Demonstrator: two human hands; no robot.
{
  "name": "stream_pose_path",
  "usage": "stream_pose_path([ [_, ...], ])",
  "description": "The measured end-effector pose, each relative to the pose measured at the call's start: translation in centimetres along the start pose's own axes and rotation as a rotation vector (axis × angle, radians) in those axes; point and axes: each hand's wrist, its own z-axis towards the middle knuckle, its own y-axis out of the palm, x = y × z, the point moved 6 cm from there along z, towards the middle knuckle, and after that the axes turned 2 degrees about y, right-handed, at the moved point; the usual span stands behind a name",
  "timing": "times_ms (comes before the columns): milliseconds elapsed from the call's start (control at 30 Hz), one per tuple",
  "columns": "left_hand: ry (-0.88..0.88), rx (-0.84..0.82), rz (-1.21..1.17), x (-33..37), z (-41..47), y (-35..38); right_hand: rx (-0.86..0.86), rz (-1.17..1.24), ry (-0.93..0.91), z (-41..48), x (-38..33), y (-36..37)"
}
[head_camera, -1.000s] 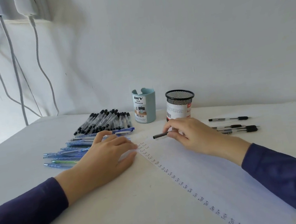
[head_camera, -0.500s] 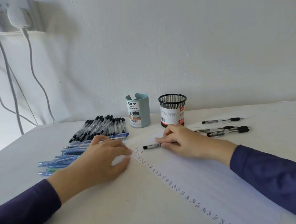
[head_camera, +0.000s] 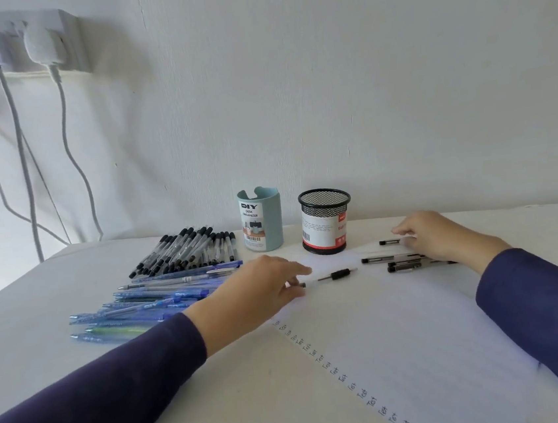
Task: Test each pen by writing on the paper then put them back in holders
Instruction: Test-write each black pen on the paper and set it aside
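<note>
The paper is the largest thing here, a thin, limp sheet spread across the near right of the table. A column of small written words runs down its left edge. It looks light enough to slide or wrinkle under a dragging wrist, so it wants a flat palm to steady it.

The pen lies on the far part of the sheet, in the middle between the two hands. It is slim, stiff and light, and smooth enough to roll. The dark grip band on its barrel looks like the best place to take hold.

The left hand reaches to the pen's left end. Thumb and forefinger meet there, but I cannot tell whether they pinch it or only touch it. The right hand lies palm down on the loose pens to the right, fingers together and bent. Whether it grips one is hidden.

At far left a heap of black pens rests behind a spread of blue pens. Both heaps sit just beside the left forearm and could scatter at a careless sweep. Against the wall stand the teal holder and the mesh holder, upright and apart, with no pens showing above their rims. The path from pen to holders looks open. Cables hang from a wall socket at far left, well out of reach.
</note>
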Motion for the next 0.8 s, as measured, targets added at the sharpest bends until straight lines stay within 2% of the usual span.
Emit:
stream_pose_path([
  [67, 0.03, 0.074, 0.012, 0.0, 0.0, -1.1, -0.001, -0.021, 0.006, 0.1, 0.1, 0.1],
  [167, 0.079, 0.34, 0.007, -0.8, -0.5, -5.3, 0.025, -0.015, -0.018, -0.6, -1.1, -0.2],
  [267, -0.034, 0.542, -0.092, -3.4, -1.1, -10.1, 0.116, 0.06, -0.125, -1.3, -3.2, -1.2],
  [333, -0.187, 0.532, -0.122, -6.0, -1.3, -11.6, 0.179, 0.134, -0.192, -1.6, -4.5, -2.3],
  [500, -0.506, 0.345, -0.105, -12.0, -2.0, -9.2, 0.21, 0.37, -0.241, -2.9, -7.6, -3.9],
  [667, -0.547, 0.202, 0.007, -12.5, -0.1, -6.0, 0.141, 0.527, -0.32, -4.4, -10.6, -3.8],
  [800, -0.57, 0.174, 0.099, -12.3, 1.4, -5.1, -0.015, 0.717, -0.359, -5.5, -13.0, -3.7],
])
